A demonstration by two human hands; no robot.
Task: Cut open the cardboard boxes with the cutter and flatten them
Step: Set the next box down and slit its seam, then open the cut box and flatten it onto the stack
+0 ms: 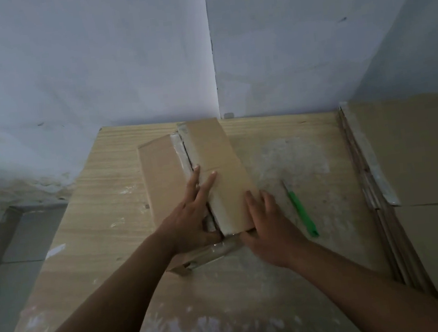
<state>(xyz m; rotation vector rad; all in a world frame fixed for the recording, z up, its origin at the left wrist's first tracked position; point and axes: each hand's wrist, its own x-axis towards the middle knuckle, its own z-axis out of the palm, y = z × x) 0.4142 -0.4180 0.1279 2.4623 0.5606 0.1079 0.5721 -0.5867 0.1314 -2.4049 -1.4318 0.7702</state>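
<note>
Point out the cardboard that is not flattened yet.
The box in mid-table, under the left hand and right hand: it is raised, its seam slit open; the stack at the right lies flat.

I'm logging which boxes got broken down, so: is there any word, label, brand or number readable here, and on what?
No text can be read in this view.
Cardboard box: plain brown faces and shiny tape, no print showing.
Green cutter: any marking is too small and blurred to tell.
Flattened cardboard: blank on the faces that show.
</note>
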